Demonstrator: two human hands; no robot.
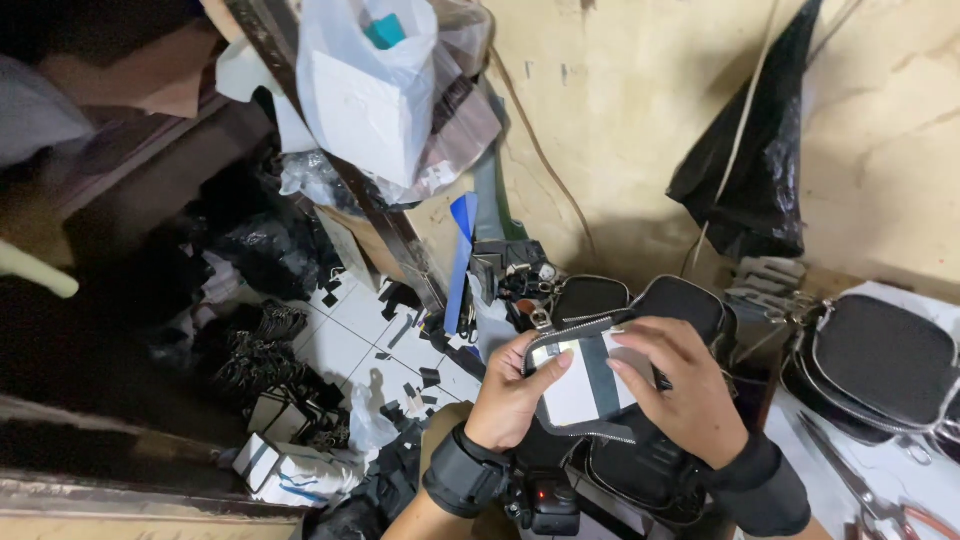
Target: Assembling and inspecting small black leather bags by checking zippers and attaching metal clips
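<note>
My left hand (508, 395) and my right hand (680, 385) both hold a small zippered pouch panel (585, 385), white and grey with a zipper along its edge. The left thumb presses on its front face. Fingers of the right hand curl over its right side. Both wrists carry black bands. Beneath the hands lie black pouches (640, 470) with zippers. More black pouches (680, 300) stand just behind the held piece.
Black oval pouches (885, 360) lie on a white surface at the right, with scissors (870, 495) near them. A white plastic bag (365, 85) and a black bag (755, 170) hang by the wall. The tiled floor (345, 340) at left holds scraps, boxes and metal clips.
</note>
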